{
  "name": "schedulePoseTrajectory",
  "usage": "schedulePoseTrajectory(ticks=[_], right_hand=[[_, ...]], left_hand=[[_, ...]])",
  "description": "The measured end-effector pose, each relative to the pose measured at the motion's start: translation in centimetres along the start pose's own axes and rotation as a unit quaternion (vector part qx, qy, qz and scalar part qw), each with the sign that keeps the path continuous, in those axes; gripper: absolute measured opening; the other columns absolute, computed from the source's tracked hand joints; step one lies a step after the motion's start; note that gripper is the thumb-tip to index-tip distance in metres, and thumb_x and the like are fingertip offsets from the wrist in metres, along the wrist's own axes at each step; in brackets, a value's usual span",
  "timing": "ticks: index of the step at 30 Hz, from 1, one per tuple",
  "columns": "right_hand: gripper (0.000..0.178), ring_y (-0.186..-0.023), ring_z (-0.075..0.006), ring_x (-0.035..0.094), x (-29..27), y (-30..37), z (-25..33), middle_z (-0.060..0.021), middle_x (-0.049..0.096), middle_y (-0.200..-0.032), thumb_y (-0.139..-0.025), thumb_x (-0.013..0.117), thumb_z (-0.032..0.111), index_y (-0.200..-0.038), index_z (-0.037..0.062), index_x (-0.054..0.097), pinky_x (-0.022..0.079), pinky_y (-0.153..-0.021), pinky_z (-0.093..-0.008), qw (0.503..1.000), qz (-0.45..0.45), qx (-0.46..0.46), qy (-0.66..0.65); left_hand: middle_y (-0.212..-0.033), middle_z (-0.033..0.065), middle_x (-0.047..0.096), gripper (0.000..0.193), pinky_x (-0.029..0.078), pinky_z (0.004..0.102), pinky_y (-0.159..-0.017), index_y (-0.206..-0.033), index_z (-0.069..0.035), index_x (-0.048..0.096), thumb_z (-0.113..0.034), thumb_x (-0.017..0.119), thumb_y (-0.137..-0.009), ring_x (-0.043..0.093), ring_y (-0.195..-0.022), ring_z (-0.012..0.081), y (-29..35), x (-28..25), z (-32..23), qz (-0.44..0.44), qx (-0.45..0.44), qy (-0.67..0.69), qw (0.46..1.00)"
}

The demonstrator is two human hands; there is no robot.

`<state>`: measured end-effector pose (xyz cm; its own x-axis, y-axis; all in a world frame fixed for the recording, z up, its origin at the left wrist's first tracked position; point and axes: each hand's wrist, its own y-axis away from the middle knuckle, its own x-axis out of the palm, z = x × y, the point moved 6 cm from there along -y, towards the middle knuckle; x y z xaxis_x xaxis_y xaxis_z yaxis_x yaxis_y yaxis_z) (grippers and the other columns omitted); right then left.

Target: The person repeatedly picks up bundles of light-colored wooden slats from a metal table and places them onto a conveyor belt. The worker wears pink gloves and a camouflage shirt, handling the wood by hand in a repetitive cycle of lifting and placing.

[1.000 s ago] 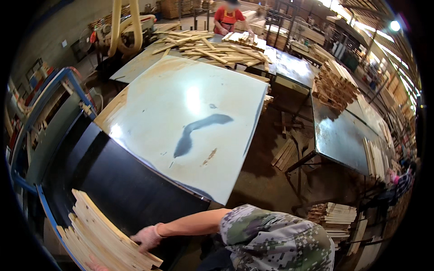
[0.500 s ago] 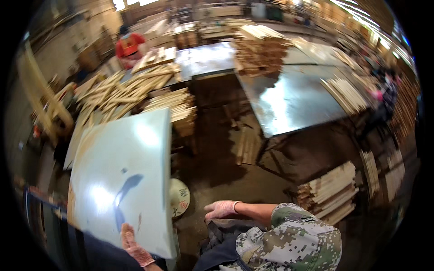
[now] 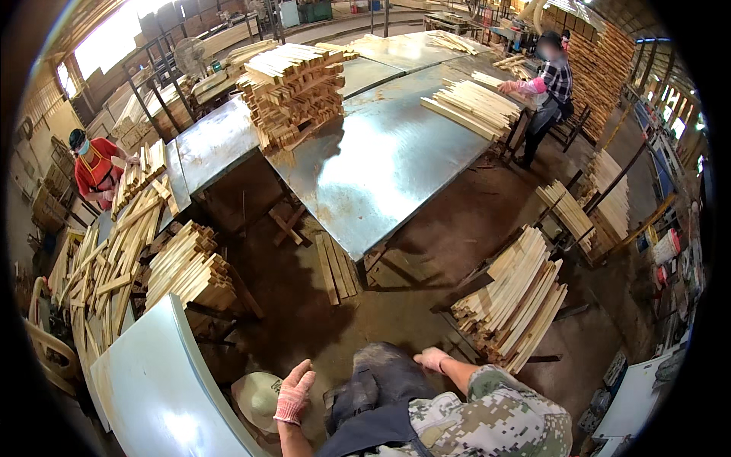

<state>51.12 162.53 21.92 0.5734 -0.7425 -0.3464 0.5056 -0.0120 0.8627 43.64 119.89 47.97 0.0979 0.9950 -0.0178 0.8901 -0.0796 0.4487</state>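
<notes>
My left hand (image 3: 295, 392), in a pinkish knit glove, is raised beside the metal-topped table (image 3: 164, 381) at the lower left. Its fingers are extended and slightly apart, with nothing held. Below it, partly hidden by my wrist, is a round pale disc-shaped top (image 3: 257, 400) with dark marks. My right hand (image 3: 433, 359), gloved alike, is by my knee beside the dark apron (image 3: 377, 381). Its fingers look loosely stretched and appear to hold nothing. Nearest to it on the right is a stack of wooden strips (image 3: 506, 297).
A large metal table (image 3: 373, 167) ahead carries a tall wood stack (image 3: 293, 87). Loose strips (image 3: 114, 259) cover the left table. One person in red (image 3: 99, 171) works at the left; another in a checked shirt (image 3: 556, 80) handles strips at the far right. Boards (image 3: 335, 266) lie on the floor.
My view has swung to the right, so the scene has shifted left. My left hand has lifted off the near metal tabletop. My right hand has moved to the right across my lap.
</notes>
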Motion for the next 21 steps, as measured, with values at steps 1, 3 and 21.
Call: schedulePoseTrajectory(ticks=[1,3,21], right_hand=[[0.050,-0.092,-0.0377,0.076,1.1,-0.1,-1.3,-0.0248,0.075,-0.095,-0.098,0.061,0.039,-0.121,-0.0039,0.071,0.057,-0.084,-0.0487,0.999,0.007,0.031,-0.023],[0.042,-0.098,-0.0405,0.076,3.9,-2.8,-6.4,-0.0256,0.076,-0.102,-0.096,0.063,0.036,-0.125,0.0061,0.072,0.057,-0.088,-0.0493,0.998,-0.021,-0.014,0.060],[0.023,-0.059,-0.0209,0.055,-10.5,-19.0,29.0,-0.0064,0.058,-0.078,-0.105,0.065,0.023,-0.122,0.0087,0.062,0.047,-0.053,-0.0387,0.877,0.126,0.033,-0.462]], left_hand=[[-0.135,0.0107,0.072,0.050,0.050,0.0323,-0.110,-0.147,0.001,0.064,-0.020,0.075,-0.103,0.066,-0.125,0.0191,-1.6,-0.4,0.2,0.004,-0.008,-0.010,1.000],[-0.138,0.0125,0.072,0.053,0.049,0.0332,-0.113,-0.149,0.001,0.062,-0.022,0.075,-0.103,0.065,-0.128,0.0205,-5.0,-0.7,0.8,0.021,-0.020,-0.022,0.999],[-0.159,0.0207,0.057,0.069,0.040,0.0365,-0.123,-0.158,0.002,0.051,-0.041,0.068,-0.105,0.054,-0.149,0.0297,-32.2,-14.1,-9.6,0.061,-0.053,-0.121,0.989]])
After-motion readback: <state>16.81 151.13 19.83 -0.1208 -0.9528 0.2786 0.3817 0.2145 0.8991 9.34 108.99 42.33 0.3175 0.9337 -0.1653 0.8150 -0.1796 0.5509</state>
